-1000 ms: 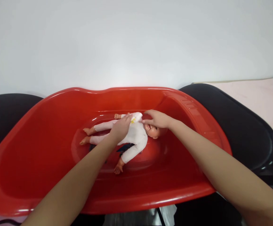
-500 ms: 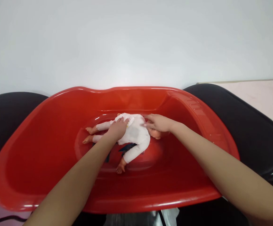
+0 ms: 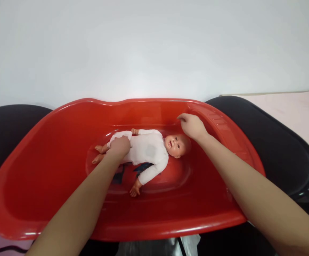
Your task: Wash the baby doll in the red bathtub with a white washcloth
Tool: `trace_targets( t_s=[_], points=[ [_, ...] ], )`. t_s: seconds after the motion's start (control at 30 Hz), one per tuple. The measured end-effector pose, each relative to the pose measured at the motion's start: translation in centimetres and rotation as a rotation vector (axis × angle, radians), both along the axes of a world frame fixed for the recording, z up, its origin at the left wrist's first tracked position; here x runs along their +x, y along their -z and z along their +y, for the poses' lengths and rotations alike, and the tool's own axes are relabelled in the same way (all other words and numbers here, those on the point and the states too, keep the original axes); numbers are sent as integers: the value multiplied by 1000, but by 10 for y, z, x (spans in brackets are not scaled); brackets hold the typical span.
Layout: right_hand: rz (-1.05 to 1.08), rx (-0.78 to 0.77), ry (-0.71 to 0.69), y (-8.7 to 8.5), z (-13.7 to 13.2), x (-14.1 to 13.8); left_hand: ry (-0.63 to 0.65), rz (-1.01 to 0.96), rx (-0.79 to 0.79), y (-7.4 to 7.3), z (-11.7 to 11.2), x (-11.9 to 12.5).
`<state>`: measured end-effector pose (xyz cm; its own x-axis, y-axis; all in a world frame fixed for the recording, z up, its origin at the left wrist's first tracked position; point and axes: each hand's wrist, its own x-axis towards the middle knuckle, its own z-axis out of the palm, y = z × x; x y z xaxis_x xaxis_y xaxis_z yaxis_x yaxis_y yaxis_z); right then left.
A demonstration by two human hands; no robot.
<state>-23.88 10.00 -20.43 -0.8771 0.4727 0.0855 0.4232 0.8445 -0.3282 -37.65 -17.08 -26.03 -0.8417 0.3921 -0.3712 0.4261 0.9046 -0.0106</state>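
- A plain whitish wall (image 3: 154, 49) fills the upper part of the view, behind the far edge of a large, glossy red plastic tub (image 3: 170, 231) with a broad rounded rim.
- Beyond the tub's right edge lies a smooth black panel with rounded corners (image 3: 274, 149), and past that a pale pink sheet (image 3: 295, 117); another dark, curved black panel (image 3: 7, 131) shows beyond the tub's left edge.
- A baby doll with a hard, skin-toned head and white cloth body (image 3: 149, 142) lies face up on the tub's floor, around its middle, head toward the tub's right edge and feet toward its left edge.
- One doll arm stretches toward the tub's near edge; the other lies along the side toward the far edge. A greyish patch (image 3: 150, 151) marks the chest, and a dark blue shape (image 3: 143, 166) shows on the tub's floor beside the body.
- The left hand (image 3: 120, 145) is over the doll's hips and upper legs, fingers curled and partly hidden; whether it grasps cloth or anything else, I cannot tell.
- The right hand (image 3: 192, 126) is near the doll's head, toward the tub's far right corner, fingers bent inward; the palm is hidden, so I cannot tell whether it is clenched or loose.
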Motion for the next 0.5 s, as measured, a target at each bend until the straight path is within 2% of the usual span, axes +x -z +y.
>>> trace_targets(
  t_s=[0.1, 0.2, 0.3, 0.37, 0.43, 0.5],
  points=[
    [129, 136, 83, -12, 7, 6, -7, 44, 5, 2, 4, 1],
    [188, 291, 220, -17, 20, 13, 170, 126, 134, 8, 15, 9],
    [66, 286, 364, -11, 34, 20, 488, 107, 291, 16, 27, 22],
    [-58, 255, 389, -4, 41, 21, 622, 57, 313, 21, 33, 30],
    [-142, 255, 375, 2, 46, 19, 676, 22, 299, 23, 35, 35],
    [-194, 269, 356, 6, 48, 16, 655, 7, 252, 24, 33, 33]
  ],
)
